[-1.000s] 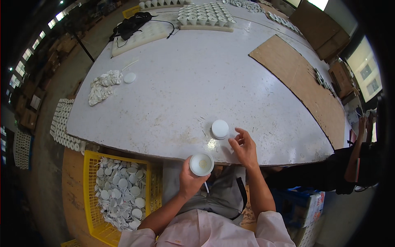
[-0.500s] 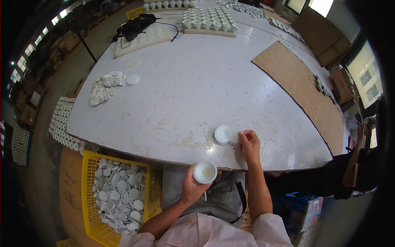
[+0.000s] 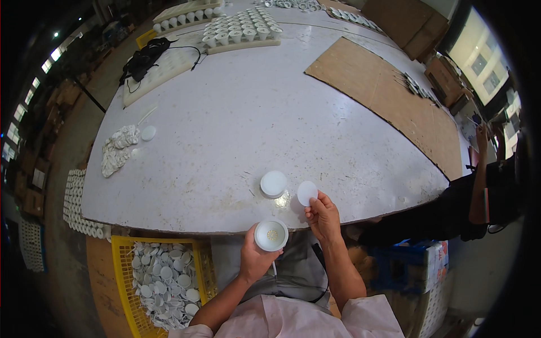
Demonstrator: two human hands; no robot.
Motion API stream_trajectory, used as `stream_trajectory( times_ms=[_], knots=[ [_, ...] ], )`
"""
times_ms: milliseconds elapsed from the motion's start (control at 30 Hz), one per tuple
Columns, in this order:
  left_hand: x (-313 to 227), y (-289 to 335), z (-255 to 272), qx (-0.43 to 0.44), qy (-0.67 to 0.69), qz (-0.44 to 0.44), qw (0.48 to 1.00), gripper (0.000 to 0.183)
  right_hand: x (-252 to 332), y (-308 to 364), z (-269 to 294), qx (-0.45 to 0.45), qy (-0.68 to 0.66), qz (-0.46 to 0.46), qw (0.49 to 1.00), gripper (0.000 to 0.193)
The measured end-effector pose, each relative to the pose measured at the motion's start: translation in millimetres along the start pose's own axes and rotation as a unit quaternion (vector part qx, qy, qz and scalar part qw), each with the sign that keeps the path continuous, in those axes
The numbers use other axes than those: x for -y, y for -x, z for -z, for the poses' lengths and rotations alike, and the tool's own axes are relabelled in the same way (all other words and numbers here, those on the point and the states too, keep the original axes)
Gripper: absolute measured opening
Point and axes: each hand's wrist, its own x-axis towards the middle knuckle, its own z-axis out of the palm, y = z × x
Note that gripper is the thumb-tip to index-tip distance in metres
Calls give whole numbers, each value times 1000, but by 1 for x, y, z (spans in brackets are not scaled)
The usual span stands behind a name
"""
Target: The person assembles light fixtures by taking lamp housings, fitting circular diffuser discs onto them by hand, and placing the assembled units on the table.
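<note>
My left hand [image 3: 255, 262] is closed around a white round LED lamp housing [image 3: 278, 244], held open side up just off the near table edge. A ring of small yellowish dots shows inside its bowl, and a white lead hangs below. Between thumb and fingers, my right hand [image 3: 325, 217] pinches a thin white disc [image 3: 307, 192] by its lower edge. That disc is tilted up and stands apart from both the housing and a short stack of white discs [image 3: 274, 183] on the table.
A yellow basket [image 3: 125, 284] full of white lamp parts stands at lower left. On the table [image 3: 220, 129] lie a crumpled cloth [image 3: 118, 151], a lone disc [image 3: 148, 133], a cardboard sheet [image 3: 383, 96] and trays of white cups [image 3: 242, 34]. Another person's arm [image 3: 479, 186] is at far right.
My right hand has drawn the thin disc off the stack, so the two are now apart. My left hand still holds the lamp housing. The whole view has turned somewhat.
</note>
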Motion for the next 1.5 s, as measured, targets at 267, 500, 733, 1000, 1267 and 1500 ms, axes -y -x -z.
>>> stream_trajectory(
  times_ms=[267,500,733,1000,1267,1500],
  knots=[
    [-10,-7,-6,-24,-41,-19,999,75,-19,20,12,32,318,436,841,17],
    [-18,-13,-4,-52,-52,-35,997,77,-16,35,5,74,386,464,794,26],
    [-19,-16,-7,-37,-26,-25,999,70,-8,45,-12,110,293,26,949,22],
    [-24,-7,-2,36,82,-38,995,67,-27,49,-26,130,356,59,923,28],
    [-17,-5,4,-29,57,3,998,49,-33,53,-33,131,349,8,928,32],
    [-16,-7,7,-66,-49,-28,996,39,-40,48,-37,140,302,-12,943,28]
  ],
)
